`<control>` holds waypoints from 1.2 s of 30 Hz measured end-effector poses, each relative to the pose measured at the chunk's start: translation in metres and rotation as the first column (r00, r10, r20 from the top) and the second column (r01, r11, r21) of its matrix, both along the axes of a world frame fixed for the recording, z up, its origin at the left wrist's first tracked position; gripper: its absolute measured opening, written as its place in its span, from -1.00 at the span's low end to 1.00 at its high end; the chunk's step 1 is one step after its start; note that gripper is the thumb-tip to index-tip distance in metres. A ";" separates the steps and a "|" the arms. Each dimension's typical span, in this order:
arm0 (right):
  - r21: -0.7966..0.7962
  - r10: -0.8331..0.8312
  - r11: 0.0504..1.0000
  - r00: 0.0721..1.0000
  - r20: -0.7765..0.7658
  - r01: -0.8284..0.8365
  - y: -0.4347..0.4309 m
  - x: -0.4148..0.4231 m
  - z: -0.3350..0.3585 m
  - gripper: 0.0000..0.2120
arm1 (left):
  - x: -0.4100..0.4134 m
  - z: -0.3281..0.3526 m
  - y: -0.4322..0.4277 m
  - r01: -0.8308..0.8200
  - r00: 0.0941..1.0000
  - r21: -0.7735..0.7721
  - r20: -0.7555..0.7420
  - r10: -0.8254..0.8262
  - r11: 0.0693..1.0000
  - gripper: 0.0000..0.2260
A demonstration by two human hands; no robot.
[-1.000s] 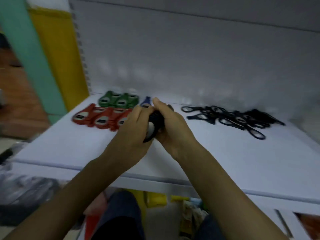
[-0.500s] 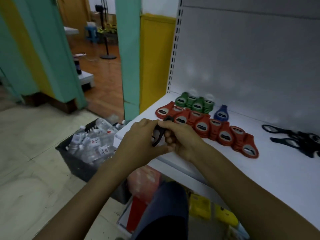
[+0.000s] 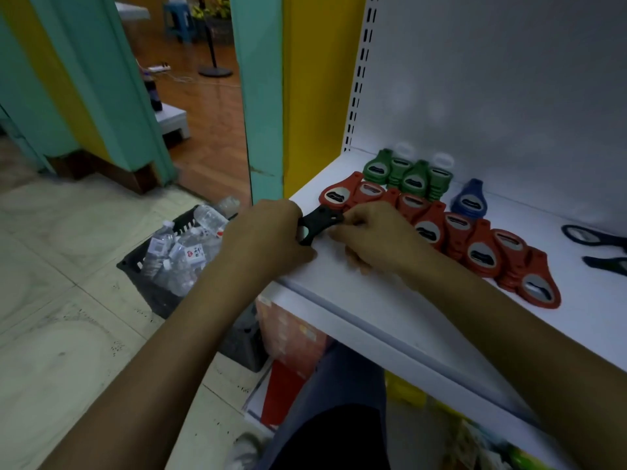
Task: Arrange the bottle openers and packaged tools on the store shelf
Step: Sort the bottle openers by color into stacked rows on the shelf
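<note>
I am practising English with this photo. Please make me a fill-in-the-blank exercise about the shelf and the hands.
The left hand and right hand hold one opener whose colour is ____.
The back-corner openers are ____.
The long front row of openers is ____.
The crate on the floor holds plastic ____.
Missing words: black; green; red; bottles.

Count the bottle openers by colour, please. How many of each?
Red openers: 8 in view; the right hand may hide more
Green openers: 4
Blue opener: 1
Black opener, held between the left hand and right hand: 1
Total: 14 in view
</note>
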State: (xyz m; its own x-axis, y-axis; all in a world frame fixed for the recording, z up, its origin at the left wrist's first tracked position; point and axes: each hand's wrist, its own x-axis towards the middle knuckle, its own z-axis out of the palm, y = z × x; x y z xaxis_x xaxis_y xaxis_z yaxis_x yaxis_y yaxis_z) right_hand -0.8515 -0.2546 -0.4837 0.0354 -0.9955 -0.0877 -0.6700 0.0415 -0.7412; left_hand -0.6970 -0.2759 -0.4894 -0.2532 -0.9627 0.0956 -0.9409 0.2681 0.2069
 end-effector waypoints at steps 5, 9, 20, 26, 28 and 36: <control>-0.172 0.045 0.979 0.938 -0.343 -0.110 -0.004 0.003 -0.016 -0.79 | -0.006 0.004 -0.006 0.032 0.999 0.064 0.041 -0.034 0.997 -0.69; -0.184 0.022 0.981 0.976 -0.217 -0.063 -0.016 0.004 -0.018 -0.77 | -0.001 0.004 -0.004 0.036 0.999 0.028 0.023 -0.037 0.999 -0.68; -0.623 -0.072 0.669 0.798 -0.598 -0.406 -0.022 -0.010 -0.027 -0.80 | 0.001 -0.007 0.004 -0.008 0.999 -0.107 -0.033 0.005 0.994 -0.77; -0.634 -0.153 0.688 0.783 -0.603 -0.354 -0.024 -0.009 -0.031 -0.79 | -0.001 -0.005 0.008 -0.010 0.998 -0.128 -0.063 0.002 0.992 -0.71; -0.623 -0.165 0.724 0.803 -0.573 -0.296 -0.021 -0.009 -0.031 -0.75 | 0.000 -0.006 0.010 -0.016 0.996 -0.129 -0.089 0.005 0.991 -0.66; -0.553 -0.141 0.793 0.805 -0.577 -0.257 -0.015 -0.010 -0.039 -0.63 | -0.002 -0.007 0.005 -0.027 0.997 -0.139 -0.077 0.016 0.990 -0.73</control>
